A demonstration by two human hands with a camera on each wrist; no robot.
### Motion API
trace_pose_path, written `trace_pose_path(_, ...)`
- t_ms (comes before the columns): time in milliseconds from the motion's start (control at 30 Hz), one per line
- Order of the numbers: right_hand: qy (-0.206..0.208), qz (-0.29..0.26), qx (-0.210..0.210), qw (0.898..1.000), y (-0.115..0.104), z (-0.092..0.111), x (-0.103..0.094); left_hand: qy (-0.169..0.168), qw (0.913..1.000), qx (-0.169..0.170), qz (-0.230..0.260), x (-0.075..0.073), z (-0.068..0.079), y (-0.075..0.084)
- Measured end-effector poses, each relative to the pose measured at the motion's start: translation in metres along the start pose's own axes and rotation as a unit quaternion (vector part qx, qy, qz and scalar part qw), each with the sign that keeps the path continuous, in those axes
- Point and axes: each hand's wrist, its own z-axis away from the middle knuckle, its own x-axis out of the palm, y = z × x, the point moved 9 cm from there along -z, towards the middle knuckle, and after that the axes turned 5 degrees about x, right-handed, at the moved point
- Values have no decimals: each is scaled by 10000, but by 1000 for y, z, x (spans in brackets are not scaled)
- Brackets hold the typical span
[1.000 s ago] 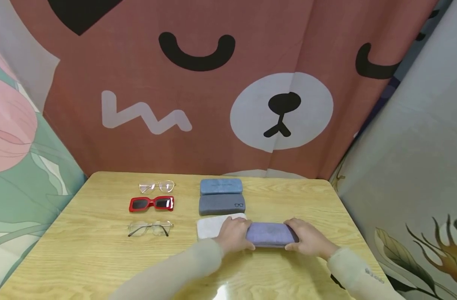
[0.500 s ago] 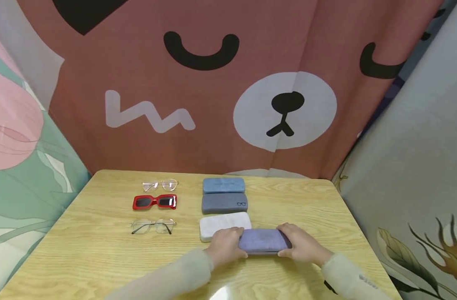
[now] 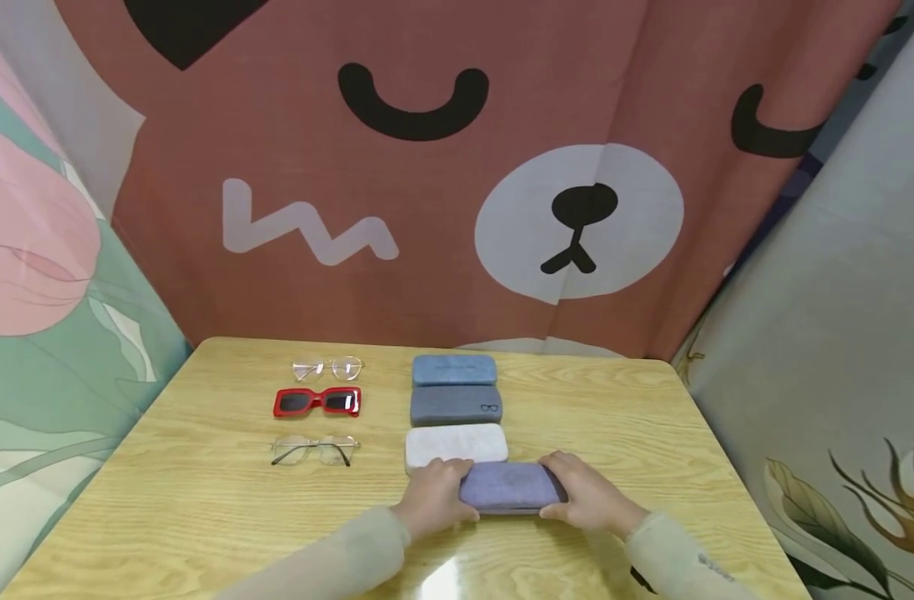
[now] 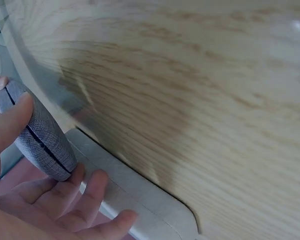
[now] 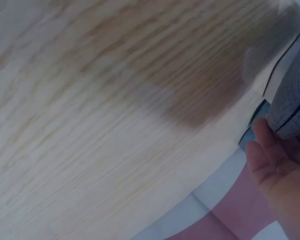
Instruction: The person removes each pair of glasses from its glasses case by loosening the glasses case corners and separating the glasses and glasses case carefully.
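A purple glasses case (image 3: 511,486) is gripped by its two ends between my hands, just in front of the white glasses case (image 3: 457,442). My left hand (image 3: 434,496) holds its left end, thumb on the near side. At the right end my right hand (image 3: 587,492) grips in the same way. In the left wrist view the held case shows woven cloth and a dark seam, apart from the tabletop, with the left hand's lower fingers spread near the white case (image 4: 140,190). The right wrist view catches only one end of it, at the right hand's fingertips (image 5: 262,132).
Behind the white case lie a grey glasses case (image 3: 452,406) and a blue one (image 3: 454,369), in a column. To the left are clear round glasses (image 3: 346,367), red sunglasses (image 3: 295,402) and thin-framed glasses (image 3: 335,452) on the wooden table (image 3: 202,517). Printed curtains surround the table.
Both hands have carried the purple case left and nearer to me, from beside the white case to in front of it. The head view has turned slightly left.
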Motion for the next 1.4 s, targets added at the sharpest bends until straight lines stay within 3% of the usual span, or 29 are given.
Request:
trace_pose_path(300,-78,-135,46,9999,-8,-1,10,-327,9993,-47,172,1,11,-8)
trace_pose_path(600,113,-41,-18,9999,-18,2,11,-49,9993,176,-337,-10,21,-3)
trace_pose_path(833,411,89,-294,9987,-27,1,12,-149,9998,19,-125,-11,27,-7)
trace_pose_path(1400,320,-107,-315,9989,-39,-9,25,59,9998,-20,-202,-11,44,-21)
